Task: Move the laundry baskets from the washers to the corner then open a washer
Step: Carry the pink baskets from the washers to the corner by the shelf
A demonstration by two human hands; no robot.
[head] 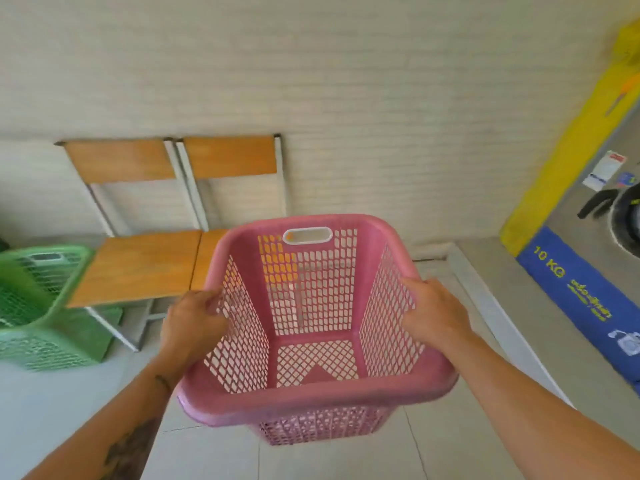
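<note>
An empty pink laundry basket (311,396) with mesh walls hangs in the air in front of me, above the tiled floor. My left hand (194,323) grips its left rim and my right hand (433,313) grips its right rim. A green laundry basket (38,327) stands on the floor at the left, beside the chairs. A washer (620,220) with a round door and a black handle shows at the right edge, with a blue "10 KG" panel below it.
Two wooden chairs (145,265) with metal frames stand against the pale wall (346,116), just beyond the pink basket. A yellow strip (568,161) borders the washer front. A raised white curb (485,299) runs along the floor below the washers.
</note>
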